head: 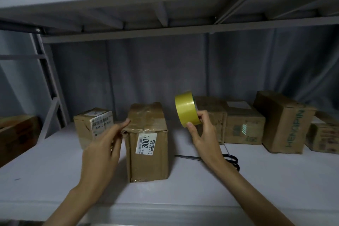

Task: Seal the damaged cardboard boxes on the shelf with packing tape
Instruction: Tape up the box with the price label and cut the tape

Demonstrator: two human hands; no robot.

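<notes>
1. Right hand [200,132]: a glossy yellow tape roll [186,109] is gripped by curled fingers and held above the shelf [55,161].
2. Left hand [106,143]: fingers extended, fingertips laid against the top left edge of the taped, creased cardboard box [148,145] at mid-shelf.

scissors [231,160] half behind right forearm [229,176]
</notes>
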